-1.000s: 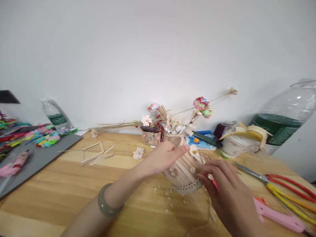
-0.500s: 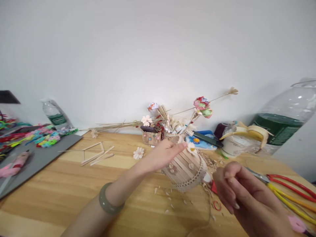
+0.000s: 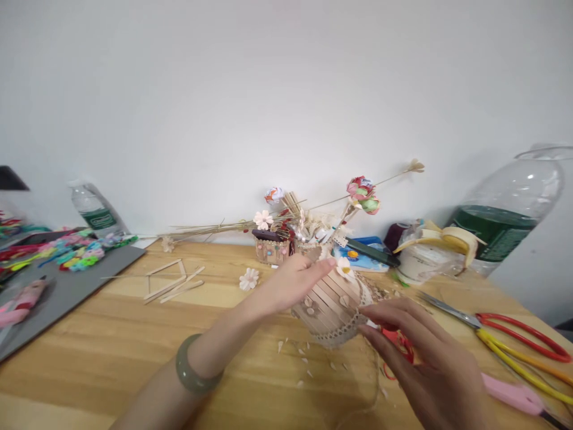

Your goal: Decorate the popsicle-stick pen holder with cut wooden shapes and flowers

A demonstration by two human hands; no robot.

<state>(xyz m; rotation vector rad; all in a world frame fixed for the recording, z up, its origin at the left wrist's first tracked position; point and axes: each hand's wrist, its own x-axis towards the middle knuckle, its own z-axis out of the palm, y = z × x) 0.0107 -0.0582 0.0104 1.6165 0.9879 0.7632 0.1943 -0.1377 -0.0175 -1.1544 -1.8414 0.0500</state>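
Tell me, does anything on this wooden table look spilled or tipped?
Small pale scraps lie scattered on the wooden table below the lace-trimmed wooden-stick pot, which the left hand holds tilted; the right hand rests at its lace edge.

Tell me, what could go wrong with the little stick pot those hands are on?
1. The stick pot is tilted, with only the left hand gripping its rim, so it might slip and knock its white flower loose.
2. The scissors lie close by the right hand, blades pointing its way; a careless reach might get poked.
3. Thin string loops beside that hand and might snag.
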